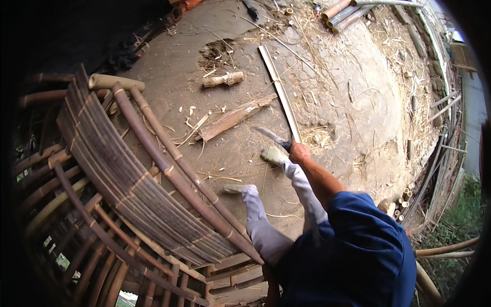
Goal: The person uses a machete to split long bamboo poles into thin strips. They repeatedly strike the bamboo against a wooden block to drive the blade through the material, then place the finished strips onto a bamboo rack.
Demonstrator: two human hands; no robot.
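Note:
My right hand point(298, 152) is closed round the dark handle of a knife point(271, 135), its long blade pointing up and to the left above the ground. Just beyond that hand ends a long, pale split bamboo strip point(279, 89); whether they touch I cannot tell. A bit of my left arm point(272, 287) shows at the lower edge, close to the bamboo frame, with its fingers hidden. At my left stands a bamboo bench or rack point(169, 166) with a panel of dark slats point(117, 163) tied across it.
On the dirt floor lie a rough split log point(235, 118) and a short wood piece point(223, 80). Bamboo tubes point(348, 15) lie at the far right, among straw and shavings. Poles point(440, 158) line the right edge. A dark tool point(250, 9) lies at the far side.

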